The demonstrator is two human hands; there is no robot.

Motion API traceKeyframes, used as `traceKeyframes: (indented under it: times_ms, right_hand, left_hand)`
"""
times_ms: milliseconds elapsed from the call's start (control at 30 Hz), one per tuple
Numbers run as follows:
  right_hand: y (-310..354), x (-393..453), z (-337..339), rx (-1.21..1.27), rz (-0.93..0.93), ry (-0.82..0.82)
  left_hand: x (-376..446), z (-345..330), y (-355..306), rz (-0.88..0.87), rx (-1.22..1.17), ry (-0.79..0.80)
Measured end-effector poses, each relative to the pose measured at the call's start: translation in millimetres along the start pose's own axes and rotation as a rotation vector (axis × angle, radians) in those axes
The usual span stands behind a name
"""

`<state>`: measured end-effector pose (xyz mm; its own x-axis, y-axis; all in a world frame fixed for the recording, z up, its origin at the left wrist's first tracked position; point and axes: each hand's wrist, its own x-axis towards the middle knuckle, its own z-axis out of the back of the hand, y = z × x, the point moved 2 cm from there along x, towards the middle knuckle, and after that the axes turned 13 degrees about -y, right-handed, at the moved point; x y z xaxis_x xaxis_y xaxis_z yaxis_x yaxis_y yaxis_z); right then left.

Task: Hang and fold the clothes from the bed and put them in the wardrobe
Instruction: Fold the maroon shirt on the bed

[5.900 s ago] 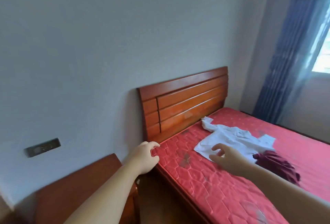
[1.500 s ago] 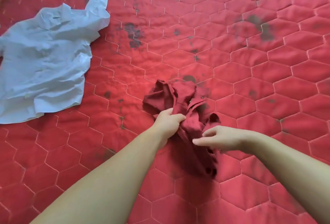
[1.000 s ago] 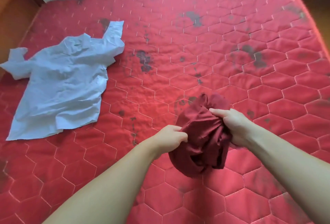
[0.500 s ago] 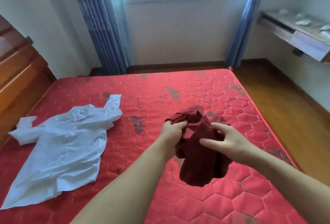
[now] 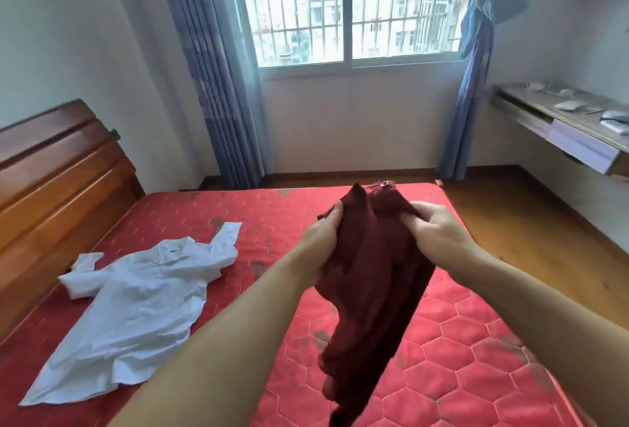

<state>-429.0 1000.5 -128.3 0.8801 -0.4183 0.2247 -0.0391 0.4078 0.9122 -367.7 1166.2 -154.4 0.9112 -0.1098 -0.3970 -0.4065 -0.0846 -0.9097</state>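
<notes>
A dark red garment (image 5: 371, 294) with a metal button at its top hangs in the air above the red quilted mattress (image 5: 459, 341). My left hand (image 5: 321, 239) grips its upper left edge. My right hand (image 5: 434, 231) pinches its upper right edge. The cloth droops in a crumpled length below both hands. A white shirt (image 5: 136, 300) lies spread and wrinkled on the left side of the mattress, apart from both hands.
A wooden headboard (image 5: 58, 188) stands at the left. Blue curtains (image 5: 218, 86) frame a barred window (image 5: 350, 8) beyond the bed. A wall-mounted desk (image 5: 571, 130) with small items sits at the right over wooden floor (image 5: 517, 229). No wardrobe is in view.
Both hands took the dark red garment off the mattress and raised it. It has unrolled from a bundle into a hanging length. The view has tilted up toward the window.
</notes>
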Motion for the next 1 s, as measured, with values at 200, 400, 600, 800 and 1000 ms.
traceKeyframes:
  times_ms: [200, 400, 600, 800, 1000]
  right_hand:
    - [21, 15, 56, 0.512, -0.299, -0.023]
    - [37, 14, 80, 0.703, -0.346, 0.157]
    - [53, 5, 71, 0.773, -0.412, 0.274]
    - [62, 12, 74, 0.773, -0.362, 0.191]
    - [20, 27, 96, 0.104, -0.203, 0.052]
  left_hand:
    - [-17, 7, 9, -0.156, 0.363, 0.076]
    - [-21, 15, 29, -0.163, 1.052, 0.176]
    - [-43, -22, -2, -0.273, 0.487, 0.201]
    - [-58, -45, -3, -0.199, 0.348, 0.301]
    - [-51, -36, -37, -0.396, 0.013, 0.150]
